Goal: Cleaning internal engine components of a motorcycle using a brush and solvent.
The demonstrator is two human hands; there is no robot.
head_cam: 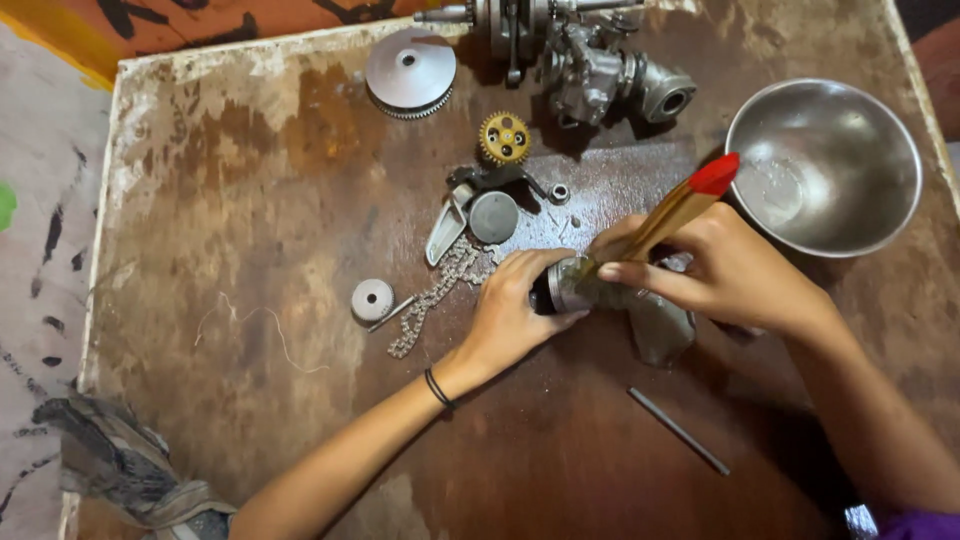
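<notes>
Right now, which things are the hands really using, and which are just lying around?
In use: left hand holding metal cylinder part; right hand holding red-tipped wooden-handled tool.

Lying about: steel bowl, brass gear, chain, grey disc, thin rod, rag.

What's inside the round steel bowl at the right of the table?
The round steel bowl looks almost empty: only a faint wet sheen or residue at its base. The red tip of the wooden-handled tool in the right hand hides a bit of its left rim.

Worn, stained brown tabletop (pixel 250 200) — painted patterned floor (pixel 45 230) at left.
</notes>
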